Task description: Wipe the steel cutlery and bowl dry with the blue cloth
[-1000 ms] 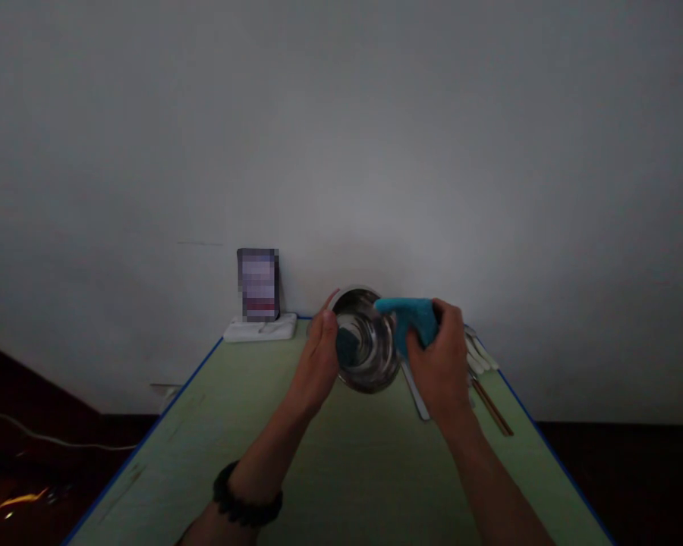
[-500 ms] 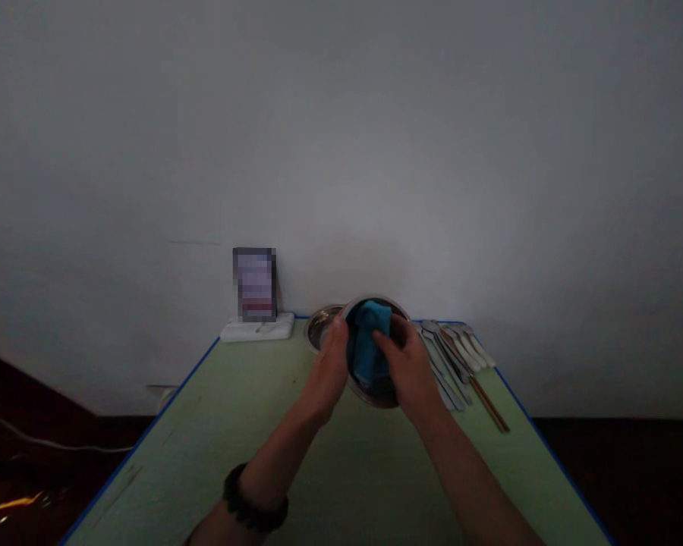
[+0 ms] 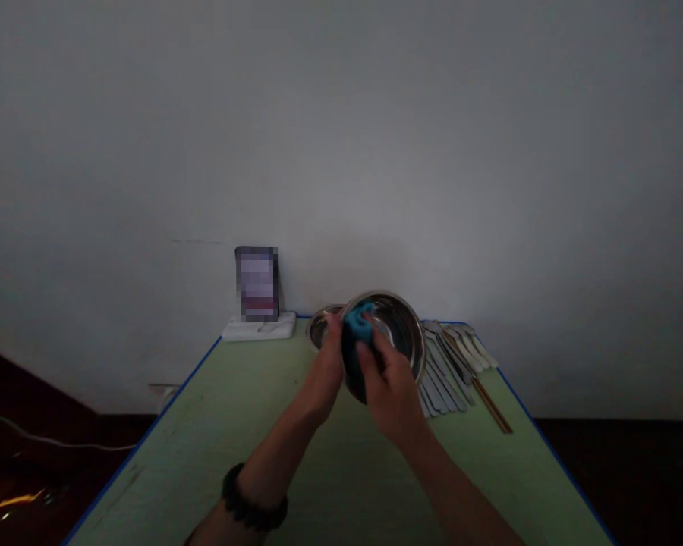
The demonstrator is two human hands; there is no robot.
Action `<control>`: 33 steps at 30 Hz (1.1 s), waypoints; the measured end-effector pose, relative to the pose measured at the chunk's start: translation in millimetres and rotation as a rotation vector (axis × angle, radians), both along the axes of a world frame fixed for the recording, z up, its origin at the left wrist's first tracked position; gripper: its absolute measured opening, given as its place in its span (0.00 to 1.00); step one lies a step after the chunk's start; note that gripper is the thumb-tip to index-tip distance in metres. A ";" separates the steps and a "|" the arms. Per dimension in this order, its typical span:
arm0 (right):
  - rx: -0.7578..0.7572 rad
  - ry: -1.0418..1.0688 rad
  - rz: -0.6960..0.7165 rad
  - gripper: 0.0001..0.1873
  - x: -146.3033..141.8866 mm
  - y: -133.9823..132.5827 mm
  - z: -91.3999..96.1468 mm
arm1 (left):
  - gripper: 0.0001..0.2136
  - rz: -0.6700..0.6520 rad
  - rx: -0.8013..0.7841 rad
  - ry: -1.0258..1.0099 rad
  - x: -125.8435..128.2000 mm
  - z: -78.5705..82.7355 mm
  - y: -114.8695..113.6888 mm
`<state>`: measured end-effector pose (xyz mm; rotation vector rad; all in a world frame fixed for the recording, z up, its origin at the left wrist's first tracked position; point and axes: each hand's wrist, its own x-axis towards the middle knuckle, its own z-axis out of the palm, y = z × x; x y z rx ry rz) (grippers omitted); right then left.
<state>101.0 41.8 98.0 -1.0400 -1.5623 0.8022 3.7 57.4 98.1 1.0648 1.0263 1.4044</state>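
Note:
A shiny metal bowl is held tilted above the table, its inside facing me. My left hand grips its left rim, thumb at the edge; the fingers behind the bowl are hidden. Inside the bowl, a bunched blue cloth lies against the left wall, pinched between the thumb and fingers of my right hand. Behind my left hand a second metal bowl rests on the table, partly covered.
Right of the bowls lie several metal utensils, pale-handled spoons and brown chopsticks on the green table. At the back left, a blurred-out screen leans on the wall above a white block.
The cloth has gone from spread out to bunched and moved toward the bowl's left wall with my right hand. The bowl has turned, showing more of its right inside.

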 end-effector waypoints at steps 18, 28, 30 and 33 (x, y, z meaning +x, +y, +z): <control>0.107 -0.352 0.142 0.25 12.0 8.5 -4.7 | 0.22 0.160 0.154 0.026 0.9 3.1 3.5; 0.013 -0.188 0.075 0.25 21.0 8.5 3.3 | 0.21 -0.122 0.307 0.148 7.9 3.9 -11.4; 0.017 -0.180 0.119 0.24 20.3 7.6 6.4 | 0.21 -0.024 0.366 0.207 8.3 1.8 -10.5; 0.033 -0.094 0.094 0.23 12.5 4.1 7.2 | 0.20 0.079 0.351 0.142 12.4 -5.2 -8.8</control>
